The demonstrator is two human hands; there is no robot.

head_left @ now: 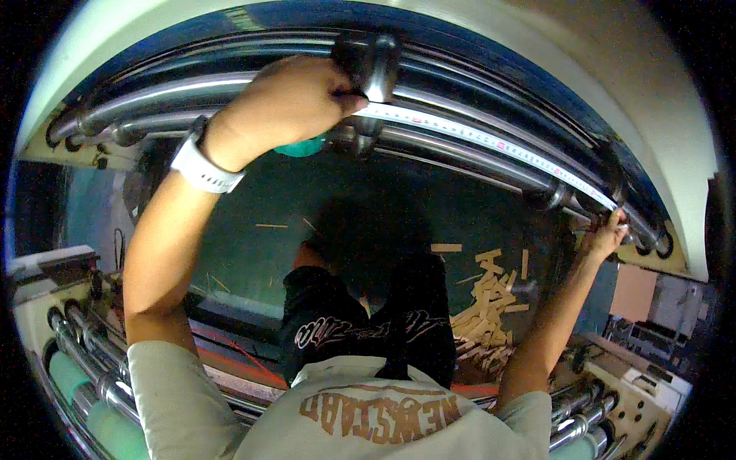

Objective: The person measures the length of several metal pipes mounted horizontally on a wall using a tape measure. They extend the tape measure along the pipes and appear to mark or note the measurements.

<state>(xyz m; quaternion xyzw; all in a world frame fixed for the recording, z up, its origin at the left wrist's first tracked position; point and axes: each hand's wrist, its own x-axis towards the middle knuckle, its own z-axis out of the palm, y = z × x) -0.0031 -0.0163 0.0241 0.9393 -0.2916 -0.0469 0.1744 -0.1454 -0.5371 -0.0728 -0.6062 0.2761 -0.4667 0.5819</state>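
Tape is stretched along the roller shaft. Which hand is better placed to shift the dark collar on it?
Probably the left. The left hand pins the measuring tape right beside the dark collar on the shaft. The right hand holds the tape's far end, well away from it.

Dark green floor [253, 253] w/ scattered pale wood offcuts [484, 307]

**Inside a big roller machine, pretty dim down there**

Long shiny steel rollers [475, 161] run across the top, under a cream-coloured curved housing [652, 115]. Below them the floor [253, 253] looks dark green and shadowy, with pale wood offcuts [487, 307] scattered lower right. More chrome rollers [92, 345] and green ones [69, 376] sit at lower left, cream machine parts [644, 383] at lower right.
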